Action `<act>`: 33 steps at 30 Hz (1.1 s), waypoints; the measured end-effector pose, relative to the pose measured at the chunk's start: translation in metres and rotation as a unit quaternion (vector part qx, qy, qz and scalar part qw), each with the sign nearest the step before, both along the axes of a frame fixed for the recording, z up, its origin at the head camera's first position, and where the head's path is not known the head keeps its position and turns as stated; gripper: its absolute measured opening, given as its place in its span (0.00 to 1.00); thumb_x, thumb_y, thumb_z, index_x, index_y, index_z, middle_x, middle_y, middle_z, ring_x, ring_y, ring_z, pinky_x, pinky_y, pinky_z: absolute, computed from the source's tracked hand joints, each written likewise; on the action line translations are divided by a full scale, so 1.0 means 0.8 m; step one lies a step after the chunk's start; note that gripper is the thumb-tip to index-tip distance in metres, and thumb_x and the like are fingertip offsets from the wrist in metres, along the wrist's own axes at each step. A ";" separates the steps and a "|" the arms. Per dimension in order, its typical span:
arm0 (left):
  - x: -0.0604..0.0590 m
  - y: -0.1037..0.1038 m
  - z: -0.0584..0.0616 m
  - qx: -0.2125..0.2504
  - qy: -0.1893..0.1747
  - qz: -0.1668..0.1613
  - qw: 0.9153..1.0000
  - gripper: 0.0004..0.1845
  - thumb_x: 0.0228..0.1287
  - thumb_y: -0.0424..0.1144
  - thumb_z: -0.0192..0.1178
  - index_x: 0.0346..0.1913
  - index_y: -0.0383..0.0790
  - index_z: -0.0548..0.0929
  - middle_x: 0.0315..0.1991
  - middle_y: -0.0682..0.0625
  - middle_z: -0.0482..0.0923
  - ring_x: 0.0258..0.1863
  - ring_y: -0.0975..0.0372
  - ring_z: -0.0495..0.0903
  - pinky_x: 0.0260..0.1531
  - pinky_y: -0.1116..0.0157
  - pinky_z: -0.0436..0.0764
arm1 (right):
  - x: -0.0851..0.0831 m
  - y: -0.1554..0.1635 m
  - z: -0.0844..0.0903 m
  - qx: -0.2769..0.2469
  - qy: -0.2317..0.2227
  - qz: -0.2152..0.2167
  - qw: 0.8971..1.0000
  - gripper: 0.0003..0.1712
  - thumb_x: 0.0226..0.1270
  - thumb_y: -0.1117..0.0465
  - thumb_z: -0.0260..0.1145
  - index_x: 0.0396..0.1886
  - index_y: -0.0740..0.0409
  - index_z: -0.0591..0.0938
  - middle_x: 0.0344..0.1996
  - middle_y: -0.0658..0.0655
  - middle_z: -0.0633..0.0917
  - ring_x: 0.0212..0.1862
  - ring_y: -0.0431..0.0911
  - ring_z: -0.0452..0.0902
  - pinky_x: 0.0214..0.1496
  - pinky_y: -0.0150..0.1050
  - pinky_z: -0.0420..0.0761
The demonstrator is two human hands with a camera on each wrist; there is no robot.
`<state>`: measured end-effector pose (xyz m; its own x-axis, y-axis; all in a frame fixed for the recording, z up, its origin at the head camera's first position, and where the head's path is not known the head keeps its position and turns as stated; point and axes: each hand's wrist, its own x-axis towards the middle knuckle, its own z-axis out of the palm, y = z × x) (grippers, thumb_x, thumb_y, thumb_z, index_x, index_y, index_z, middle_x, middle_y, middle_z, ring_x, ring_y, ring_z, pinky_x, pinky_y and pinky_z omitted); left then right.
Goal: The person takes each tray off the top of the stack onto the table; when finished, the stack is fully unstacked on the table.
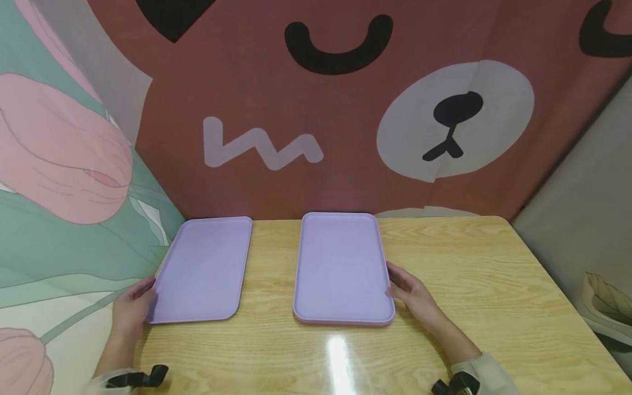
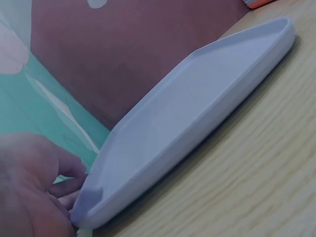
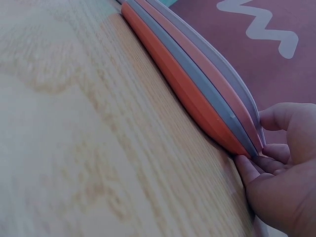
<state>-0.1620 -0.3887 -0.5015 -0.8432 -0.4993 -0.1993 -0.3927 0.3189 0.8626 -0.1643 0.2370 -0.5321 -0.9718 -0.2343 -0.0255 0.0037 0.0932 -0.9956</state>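
Two lilac trays side by side on the wooden counter (image 1: 494,285), long axes running away from the person toward the bear-print backdrop (image 1: 345,109), a strip of bare wood between them. Single lilac tray (image 1: 204,269) on the left, tilted a little so its far end leans rightward. Left hand (image 1: 130,310) at its near-left corner, fingers curled against the rim and gripping it (the left wrist view shows fingertips tucked under that corner). Stack of trays (image 1: 342,266) near the middle, square to the counter's edge; from the right wrist view, orange and lilac layers alternating, at least four, exact count unclear. Right hand (image 1: 412,293) at the stack's right long side near the front corner, fingertips pinching between the layers. Hands well apart, each nearest its own tray, both working from the outer edges inward.
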 end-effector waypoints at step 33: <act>0.001 0.097 0.055 0.081 0.203 -0.259 0.941 0.23 0.78 0.35 0.55 0.67 0.23 0.71 0.52 0.70 0.80 0.50 0.73 0.83 0.47 0.73 0.82 | 0.000 0.000 0.000 -0.005 0.023 0.005 1.000 0.40 0.72 0.68 0.63 0.78 0.72 0.57 0.75 0.73 0.59 0.76 0.65 0.50 0.63 0.21 0.66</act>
<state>-0.1615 -0.3115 -0.4578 -0.9882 0.0091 0.1529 0.1509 0.2291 0.9616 -0.1644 0.2367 -0.5319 -0.9693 -0.2449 0.0219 -0.0435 0.0830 -0.9956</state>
